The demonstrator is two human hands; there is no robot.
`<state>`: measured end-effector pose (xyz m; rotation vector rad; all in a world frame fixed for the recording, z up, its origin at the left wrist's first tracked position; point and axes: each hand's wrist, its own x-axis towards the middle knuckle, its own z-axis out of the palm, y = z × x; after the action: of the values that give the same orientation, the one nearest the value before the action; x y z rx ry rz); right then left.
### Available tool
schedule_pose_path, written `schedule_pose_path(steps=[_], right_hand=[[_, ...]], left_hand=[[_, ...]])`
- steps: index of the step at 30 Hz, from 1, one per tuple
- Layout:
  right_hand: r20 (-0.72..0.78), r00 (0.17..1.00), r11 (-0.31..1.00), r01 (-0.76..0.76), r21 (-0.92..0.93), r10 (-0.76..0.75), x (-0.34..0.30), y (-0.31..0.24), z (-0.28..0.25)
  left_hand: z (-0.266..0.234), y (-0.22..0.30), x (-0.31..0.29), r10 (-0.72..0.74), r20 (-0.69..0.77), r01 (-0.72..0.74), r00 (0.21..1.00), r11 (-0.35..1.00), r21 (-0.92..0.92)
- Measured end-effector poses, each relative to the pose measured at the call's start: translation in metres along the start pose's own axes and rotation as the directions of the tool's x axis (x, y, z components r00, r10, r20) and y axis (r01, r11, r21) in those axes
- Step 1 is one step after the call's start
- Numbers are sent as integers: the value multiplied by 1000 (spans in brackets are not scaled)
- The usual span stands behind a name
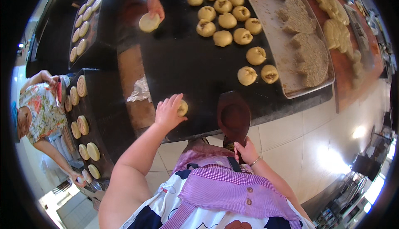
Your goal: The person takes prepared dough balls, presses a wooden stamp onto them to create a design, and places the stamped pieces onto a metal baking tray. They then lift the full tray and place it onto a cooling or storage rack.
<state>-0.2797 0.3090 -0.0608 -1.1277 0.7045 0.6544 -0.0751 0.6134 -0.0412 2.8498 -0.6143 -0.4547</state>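
Note:
My left hand (168, 113) cups a pale yellow filled dough ball (182, 108) near the front edge of the black table, its fingers and thumb around it. Part of the ball is hidden under the palm. My right hand (247, 150) is closed round the handle of a dark wooden mold (234, 114), whose rounded hollow faces up at the table's edge. Beyond the mold sit several more filled dough balls (227, 20), many with brown filling showing at the top.
A metal tray (266, 21) of brown crumbly filling lies right, beside dough pieces (337, 33) on a reddish board. Across the table, another person's hand (155, 9) holds a flat dough disc (149, 22). Crumpled foil (140, 91) lies left. Another person (45, 116) stands beside pressed cakes (83, 125).

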Motion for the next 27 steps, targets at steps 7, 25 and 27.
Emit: schedule_pose_path(steps=[7,25,27], right_hand=[[98,923,901,-384,201,371,37,29,6],[190,898,898,-424,122,398,92,20,53],[155,916,915,-389,111,371,84,16,53]], left_hand=[[56,-1,10,179,-475,-325,862,913,-246],[39,78,47,34,-377,-325,926,584,-744],[42,97,55,279,-445,-514,851,614,-599]])
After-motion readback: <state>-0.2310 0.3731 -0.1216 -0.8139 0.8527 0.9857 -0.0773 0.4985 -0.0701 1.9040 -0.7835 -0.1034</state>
